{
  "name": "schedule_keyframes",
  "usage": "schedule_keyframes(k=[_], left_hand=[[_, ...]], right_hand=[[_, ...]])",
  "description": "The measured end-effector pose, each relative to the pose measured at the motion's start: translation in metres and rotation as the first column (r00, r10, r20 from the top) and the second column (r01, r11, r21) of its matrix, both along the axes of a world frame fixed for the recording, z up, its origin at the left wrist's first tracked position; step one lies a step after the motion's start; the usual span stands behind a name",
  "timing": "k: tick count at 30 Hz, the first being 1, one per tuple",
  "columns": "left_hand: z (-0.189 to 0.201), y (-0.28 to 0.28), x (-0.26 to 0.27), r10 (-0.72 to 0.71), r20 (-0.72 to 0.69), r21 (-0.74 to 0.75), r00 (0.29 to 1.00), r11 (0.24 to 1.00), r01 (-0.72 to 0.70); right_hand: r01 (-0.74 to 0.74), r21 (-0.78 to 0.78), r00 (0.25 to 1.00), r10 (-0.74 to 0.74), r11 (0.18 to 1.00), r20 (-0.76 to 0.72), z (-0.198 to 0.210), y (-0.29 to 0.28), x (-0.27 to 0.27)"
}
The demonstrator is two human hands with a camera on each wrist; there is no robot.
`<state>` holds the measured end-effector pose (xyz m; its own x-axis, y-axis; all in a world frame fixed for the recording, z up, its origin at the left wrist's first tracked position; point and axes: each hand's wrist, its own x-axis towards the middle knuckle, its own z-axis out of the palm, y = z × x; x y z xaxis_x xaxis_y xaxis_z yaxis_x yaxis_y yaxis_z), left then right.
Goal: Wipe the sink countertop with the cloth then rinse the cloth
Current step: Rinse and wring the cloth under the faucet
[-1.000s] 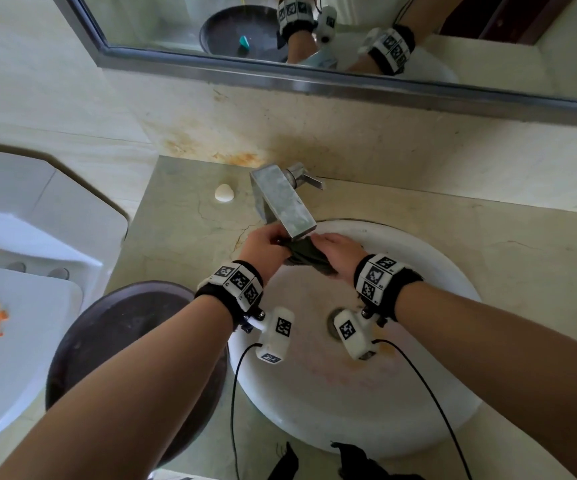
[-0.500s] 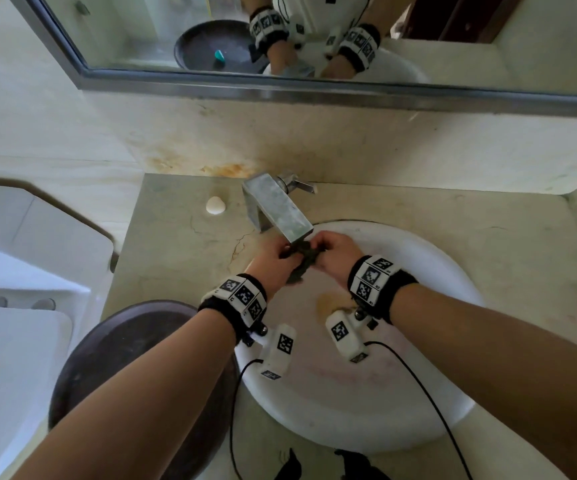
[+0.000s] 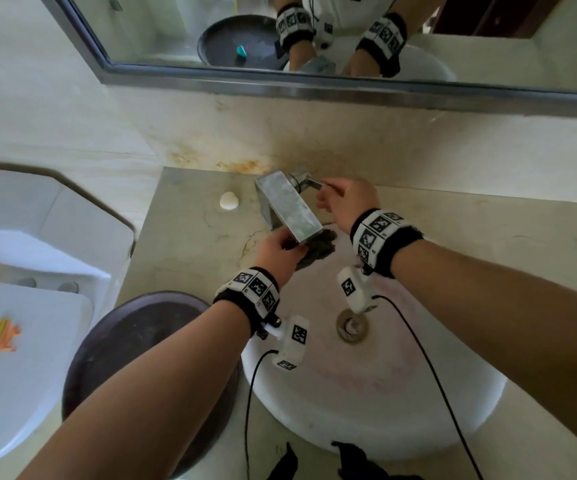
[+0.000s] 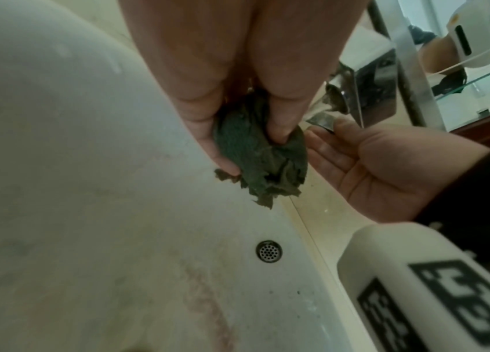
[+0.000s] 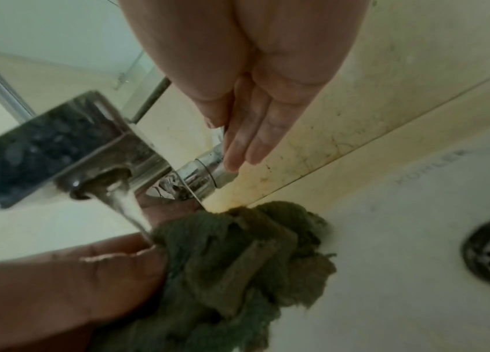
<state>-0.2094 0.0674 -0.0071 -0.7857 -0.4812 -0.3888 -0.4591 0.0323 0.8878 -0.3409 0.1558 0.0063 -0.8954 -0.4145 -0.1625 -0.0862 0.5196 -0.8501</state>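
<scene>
A dark green cloth [image 3: 319, 249] is bunched up in my left hand [image 3: 277, 249], just under the square metal faucet spout [image 3: 289, 206] at the back of the white sink [image 3: 366, 403]. In the right wrist view a stream of water [image 5: 126, 209] falls from the spout onto the cloth [image 5: 237, 262] and my left fingers [image 5: 123, 257]. My right hand [image 3: 344, 202] is off the cloth, behind the spout, its straight fingers [image 5: 245, 140] touching the chrome faucet lever [image 5: 207, 166]. The left wrist view shows my left hand gripping the cloth [image 4: 261, 154] and the right palm [image 4: 373, 166] open.
The beige stone countertop [image 3: 193, 244] surrounds the sink. A small white shell-like piece [image 3: 229, 201] lies left of the faucet. A dark round basin [image 3: 134, 358] stands at the counter's left front, a toilet [image 3: 20, 358] beyond it. The drain [image 3: 351, 325] is uncovered. A mirror [image 3: 349, 36] hangs above.
My right hand has let go of the cloth and moved up and back to the faucet lever. My left hand alone now holds the cloth under the spout.
</scene>
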Motion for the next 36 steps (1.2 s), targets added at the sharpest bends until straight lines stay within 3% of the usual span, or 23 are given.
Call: schedule_keyframes(k=[5, 13, 16, 21, 25, 32, 36], left_hand=[[-0.001, 0.002, -0.006, 0.037, 0.019, -0.003, 0.999, 0.999, -0.037], [-0.013, 0.001, -0.005, 0.054, 0.040, 0.096, 0.998, 0.994, -0.058], [-0.016, 0.000, -0.004, 0.057, 0.024, 0.162, 0.998, 0.985, -0.060], [-0.010, 0.008, 0.003, 0.046, -0.033, 0.217, 0.998, 0.975, -0.038], [-0.013, 0.008, 0.007, 0.013, 0.016, 0.223, 1.000, 0.975, -0.017], [-0.007, 0.007, 0.007, -0.114, 0.132, 0.055, 0.985, 0.993, 0.108], [-0.011, 0.007, 0.002, -0.096, 0.077, 0.101, 0.992, 0.991, 0.088]], right_hand=[[-0.079, 0.067, 0.995, 0.082, 0.995, -0.058, 0.004, -0.001, -0.007], [-0.073, 0.094, 0.996, 0.077, 0.993, -0.039, 0.003, 0.004, -0.006], [-0.043, 0.163, 0.999, 0.039, 0.986, 0.026, -0.010, 0.015, 0.013], [-0.207, 0.161, 0.957, 0.165, 0.965, 0.240, -0.037, 0.033, 0.056], [-0.051, -0.011, 0.852, 0.049, 0.999, 0.521, -0.050, 0.033, 0.064], [0.195, -0.179, 0.800, -0.051, 0.964, 0.598, -0.046, 0.031, 0.053], [0.266, -0.270, 0.718, -0.004, 0.925, 0.696, -0.045, 0.032, 0.054]])
